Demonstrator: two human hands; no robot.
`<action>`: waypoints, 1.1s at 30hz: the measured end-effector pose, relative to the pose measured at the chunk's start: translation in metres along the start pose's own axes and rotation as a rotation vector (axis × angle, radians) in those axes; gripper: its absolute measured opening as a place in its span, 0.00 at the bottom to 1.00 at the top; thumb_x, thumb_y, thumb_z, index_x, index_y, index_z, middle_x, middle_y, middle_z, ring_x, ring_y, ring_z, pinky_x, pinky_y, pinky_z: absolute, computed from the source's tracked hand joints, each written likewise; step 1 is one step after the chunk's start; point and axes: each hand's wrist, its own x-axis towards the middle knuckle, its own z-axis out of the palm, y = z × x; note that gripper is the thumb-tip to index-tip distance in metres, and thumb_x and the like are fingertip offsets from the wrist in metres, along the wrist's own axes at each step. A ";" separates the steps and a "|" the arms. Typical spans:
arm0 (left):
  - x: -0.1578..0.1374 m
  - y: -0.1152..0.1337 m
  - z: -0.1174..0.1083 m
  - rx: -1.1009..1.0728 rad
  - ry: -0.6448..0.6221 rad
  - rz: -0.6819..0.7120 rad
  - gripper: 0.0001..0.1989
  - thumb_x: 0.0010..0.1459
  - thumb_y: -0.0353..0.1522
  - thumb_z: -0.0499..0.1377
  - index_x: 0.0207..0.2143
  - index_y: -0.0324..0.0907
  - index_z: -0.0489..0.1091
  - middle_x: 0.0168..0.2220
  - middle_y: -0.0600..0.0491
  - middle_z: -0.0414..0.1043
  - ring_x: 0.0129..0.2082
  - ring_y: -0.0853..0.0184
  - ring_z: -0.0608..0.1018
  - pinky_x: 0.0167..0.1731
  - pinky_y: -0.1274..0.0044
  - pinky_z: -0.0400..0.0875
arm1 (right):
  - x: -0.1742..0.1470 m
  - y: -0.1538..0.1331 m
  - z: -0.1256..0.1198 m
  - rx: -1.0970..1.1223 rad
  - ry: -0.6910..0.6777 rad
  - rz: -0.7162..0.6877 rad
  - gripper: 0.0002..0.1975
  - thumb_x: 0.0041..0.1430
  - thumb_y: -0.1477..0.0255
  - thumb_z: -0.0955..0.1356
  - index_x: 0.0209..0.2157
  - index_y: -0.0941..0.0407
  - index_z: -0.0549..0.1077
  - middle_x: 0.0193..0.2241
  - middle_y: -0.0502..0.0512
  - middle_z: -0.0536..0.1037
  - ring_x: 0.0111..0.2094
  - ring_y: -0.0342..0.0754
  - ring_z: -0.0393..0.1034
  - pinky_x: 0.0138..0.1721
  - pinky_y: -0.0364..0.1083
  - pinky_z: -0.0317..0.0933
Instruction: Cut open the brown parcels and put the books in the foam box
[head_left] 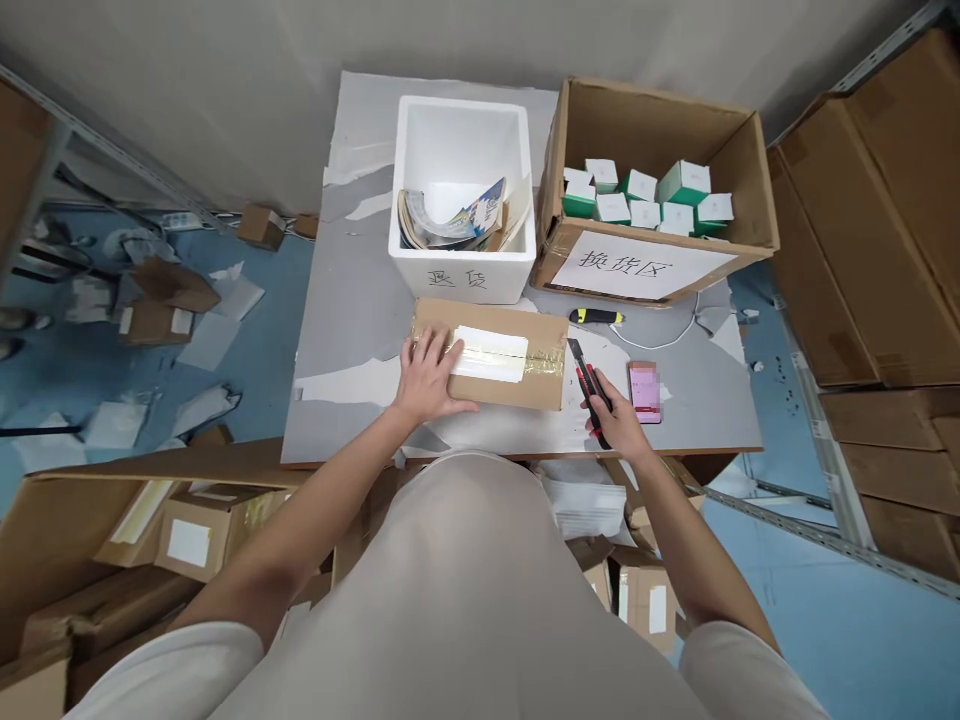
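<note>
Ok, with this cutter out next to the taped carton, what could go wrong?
The cutter in your right hand has its tip beside the right end of the carton, and your left hand rests on the other end: a slip along the tape could cut you. The phone lies close beside your right hand, so a careless move might knock it.

Carton (495,388): brown cardboard, oblong, lying flat on the counter (352,428), long side running left-right, right end angled slightly nearer. Flaps shut. Shiny tape (544,362) runs lengthwise along the top, across a white label (480,340). Thin dark line on the label; can't tell if slit or print. Cutter (583,372): black handle, red accents, blade out, pointing away with a lean left. Tip just beside carton's right end; contact unclear.
</note>
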 end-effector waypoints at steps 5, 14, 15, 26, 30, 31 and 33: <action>0.014 0.002 0.003 -0.003 -0.081 -0.015 0.60 0.34 0.64 0.59 0.65 0.41 0.52 0.67 0.36 0.46 0.66 0.39 0.46 0.60 0.51 0.32 | -0.003 0.001 -0.001 0.084 -0.030 0.012 0.38 0.58 0.54 0.64 0.66 0.50 0.50 0.31 0.50 0.71 0.18 0.38 0.65 0.18 0.41 0.64; 0.017 0.005 0.004 -0.032 -0.107 -0.088 0.60 0.34 0.61 0.62 0.65 0.42 0.51 0.67 0.37 0.45 0.66 0.39 0.46 0.60 0.49 0.32 | -0.021 -0.024 -0.012 -0.252 -0.104 0.016 0.30 0.62 0.63 0.61 0.65 0.49 0.54 0.25 0.47 0.71 0.15 0.39 0.64 0.18 0.42 0.64; 0.017 0.005 0.004 -0.037 -0.108 -0.092 0.60 0.34 0.60 0.62 0.65 0.42 0.51 0.67 0.37 0.45 0.66 0.39 0.46 0.60 0.49 0.32 | -0.025 -0.027 -0.013 -0.285 -0.116 0.022 0.30 0.62 0.64 0.60 0.65 0.49 0.54 0.25 0.48 0.72 0.15 0.40 0.65 0.18 0.42 0.64; 0.016 0.007 0.004 -0.054 -0.105 -0.087 0.57 0.36 0.59 0.62 0.65 0.43 0.52 0.68 0.38 0.44 0.66 0.40 0.45 0.60 0.49 0.32 | -0.062 -0.024 -0.020 -0.323 -0.140 0.081 0.29 0.63 0.62 0.60 0.65 0.50 0.55 0.22 0.46 0.74 0.14 0.41 0.64 0.21 0.43 0.65; 0.018 -0.003 -0.004 -0.128 -0.026 -0.118 0.50 0.40 0.58 0.61 0.62 0.43 0.57 0.65 0.38 0.52 0.65 0.42 0.52 0.60 0.50 0.38 | -0.058 -0.004 -0.001 0.017 0.155 0.034 0.38 0.59 0.54 0.63 0.66 0.52 0.49 0.38 0.55 0.77 0.22 0.43 0.71 0.23 0.45 0.69; 0.022 -0.011 -0.006 -0.156 0.017 -0.169 0.46 0.44 0.56 0.59 0.61 0.43 0.58 0.65 0.39 0.53 0.64 0.43 0.54 0.60 0.51 0.41 | -0.054 0.000 0.007 0.120 0.216 0.035 0.38 0.57 0.52 0.64 0.65 0.52 0.51 0.41 0.58 0.77 0.25 0.44 0.73 0.23 0.45 0.70; 0.038 -0.033 -0.008 -0.244 0.099 -0.302 0.38 0.52 0.52 0.55 0.61 0.44 0.59 0.64 0.40 0.54 0.63 0.46 0.56 0.60 0.53 0.46 | -0.044 0.004 0.028 0.299 0.247 0.053 0.35 0.54 0.50 0.65 0.59 0.53 0.59 0.47 0.60 0.74 0.29 0.46 0.75 0.23 0.45 0.70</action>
